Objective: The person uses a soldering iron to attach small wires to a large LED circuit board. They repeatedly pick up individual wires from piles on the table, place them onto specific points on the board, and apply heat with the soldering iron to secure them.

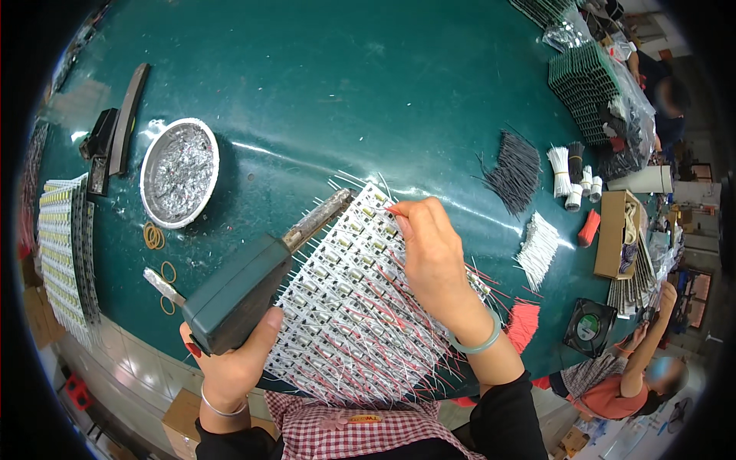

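A panel of small white circuit boards [345, 264] lies in front of me, with many thin red and white wires [383, 330] spread over its near part. My left hand [234, 368] is closed round the near end of a dark green, block-shaped tool [238, 291]. From the block a crusted metal bar [318, 220] reaches to the panel's far left edge. At the panel's far right corner, my right hand [433, 249] has its thumb and forefinger pinched together. Something red shows at those fingertips; whether it is a wire end or a nail I cannot tell.
Left stand a white bowl of silvery scraps [213, 172], rubber bands [154, 236] and stacked board panels [61, 253]. Right lie black wires [512, 172], white wires [538, 249], red wires [524, 325], a small fan [589, 327] and a cardboard box [611, 230]. Other people sit beyond.
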